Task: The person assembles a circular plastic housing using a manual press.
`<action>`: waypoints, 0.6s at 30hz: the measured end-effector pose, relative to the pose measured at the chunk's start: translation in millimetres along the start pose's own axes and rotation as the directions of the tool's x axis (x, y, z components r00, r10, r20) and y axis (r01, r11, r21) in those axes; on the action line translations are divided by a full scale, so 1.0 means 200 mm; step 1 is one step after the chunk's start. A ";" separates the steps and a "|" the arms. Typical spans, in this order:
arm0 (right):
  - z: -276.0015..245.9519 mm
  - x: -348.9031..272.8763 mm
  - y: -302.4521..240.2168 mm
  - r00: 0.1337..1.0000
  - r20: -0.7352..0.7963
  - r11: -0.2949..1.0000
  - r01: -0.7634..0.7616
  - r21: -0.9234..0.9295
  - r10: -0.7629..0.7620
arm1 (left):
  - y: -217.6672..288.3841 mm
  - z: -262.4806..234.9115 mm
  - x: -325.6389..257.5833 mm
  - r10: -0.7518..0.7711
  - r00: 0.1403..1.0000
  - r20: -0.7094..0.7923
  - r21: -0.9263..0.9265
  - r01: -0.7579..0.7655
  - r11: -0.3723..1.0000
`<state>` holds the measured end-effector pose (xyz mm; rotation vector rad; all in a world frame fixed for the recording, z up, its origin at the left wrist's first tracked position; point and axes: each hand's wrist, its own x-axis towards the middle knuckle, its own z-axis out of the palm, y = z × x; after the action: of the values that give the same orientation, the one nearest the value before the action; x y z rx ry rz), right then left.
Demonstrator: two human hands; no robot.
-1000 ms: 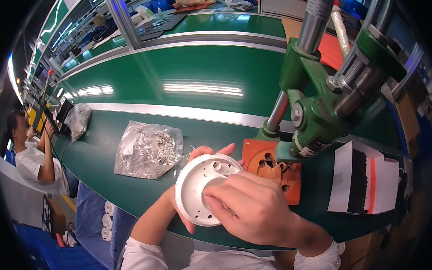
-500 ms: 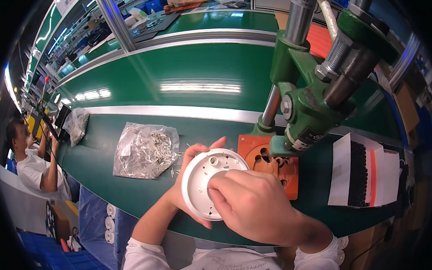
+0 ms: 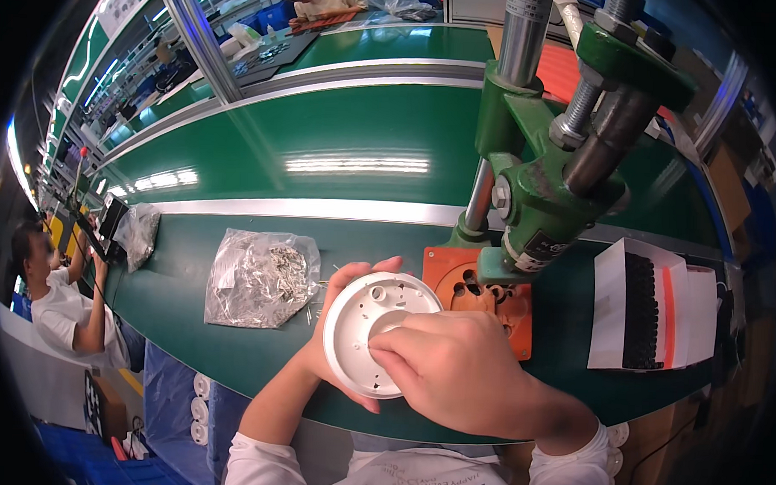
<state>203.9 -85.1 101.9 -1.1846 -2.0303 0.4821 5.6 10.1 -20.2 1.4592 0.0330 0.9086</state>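
Note:
My left hand grips a round white plastic housing by its rim, fingers around the far and left side. The housing's hollow inside, with small posts and holes, faces up. Over its right half lies my right hand, thumb and fingers pinched together near the centre. Whatever the right fingertips hold, if anything, is hidden. Just beyond the housing is an orange fixture plate with dark round recesses, under a green hand press. To the left lies a clear plastic bag of small thin metallic pieces.
A few loose pieces lie beside the bag. At right stands an open white box with black parts and an orange strip. A metal rail crosses behind. Another person is at left, and white round parts sit below the table edge.
The view has shifted slightly. My right fingertips have moved a little within the housing, still pinched, while my left hand keeps the same hold.

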 end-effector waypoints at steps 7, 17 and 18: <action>0.00 0.02 0.04 0.998 -0.034 0.997 0.050 0.054 -0.048 | 0.01 0.05 0.01 -0.147 0.989 0.025 -0.176 0.149 0.973; -0.03 0.03 0.03 0.998 0.037 0.997 0.045 0.060 -0.047 | -0.02 0.10 0.01 -0.181 0.982 0.046 -0.379 0.185 0.907; -0.04 0.03 0.04 0.997 0.071 0.996 0.034 0.077 -0.039 | -0.01 0.11 0.02 -0.202 0.979 0.038 -0.377 0.201 0.904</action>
<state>212.1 -75.8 105.8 -1.0970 -2.0731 0.5864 20.4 -5.4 -17.0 1.0701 0.0083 0.7003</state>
